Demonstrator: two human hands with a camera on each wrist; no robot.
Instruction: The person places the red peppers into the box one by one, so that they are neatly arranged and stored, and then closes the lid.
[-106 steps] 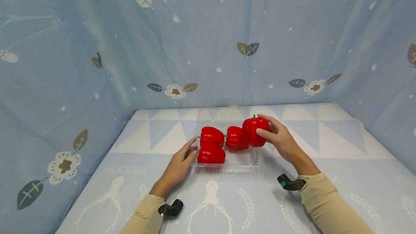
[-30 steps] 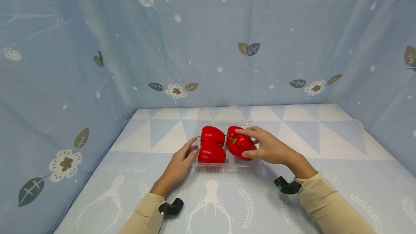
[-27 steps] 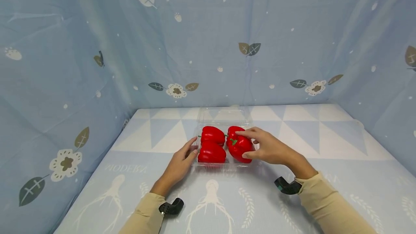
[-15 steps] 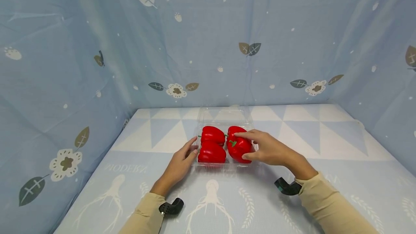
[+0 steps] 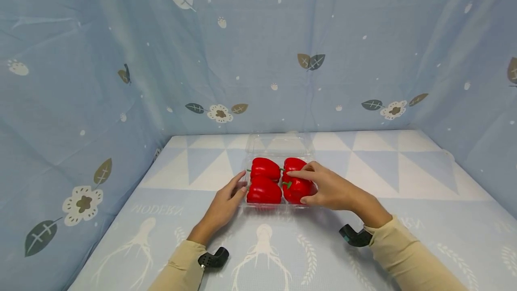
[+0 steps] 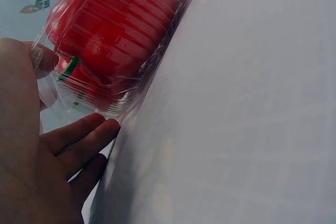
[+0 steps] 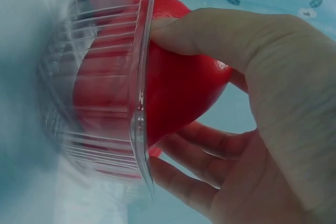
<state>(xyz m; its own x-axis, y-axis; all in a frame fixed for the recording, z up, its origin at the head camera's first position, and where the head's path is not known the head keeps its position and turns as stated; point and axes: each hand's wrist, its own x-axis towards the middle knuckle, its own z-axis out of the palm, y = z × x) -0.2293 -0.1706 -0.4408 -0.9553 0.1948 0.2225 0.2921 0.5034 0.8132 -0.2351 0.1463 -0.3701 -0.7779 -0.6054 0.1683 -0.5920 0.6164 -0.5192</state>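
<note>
A clear plastic clamshell box [image 5: 264, 206] holds several red bell peppers, its hinged lid [image 5: 278, 143] laid back behind it. My right hand [image 5: 333, 190] grips the front right bell pepper [image 5: 296, 191], thumb on the near side and fingers across the far side. In the right wrist view that bell pepper [image 7: 184, 90] sits partly below the box rim, partly above it. My left hand [image 5: 224, 203] rests against the box's left wall, fingers fairly straight. The left wrist view shows the left hand's fingertips [image 6: 107, 124] at the ribbed wall, beside a green stem [image 6: 69, 69].
The box stands on a table with a pale blue and white patterned cover [image 5: 194, 223]. A blue printed curtain [image 5: 258, 48] hangs behind the table and along both sides. A black wrist camera [image 5: 214, 258] sits on the left wrist, another black camera [image 5: 355, 236] on the right.
My right hand has carried its bell pepper from above the box's right side down into the front right spot, settling it lower in the last half second. My left hand has stayed in place.
</note>
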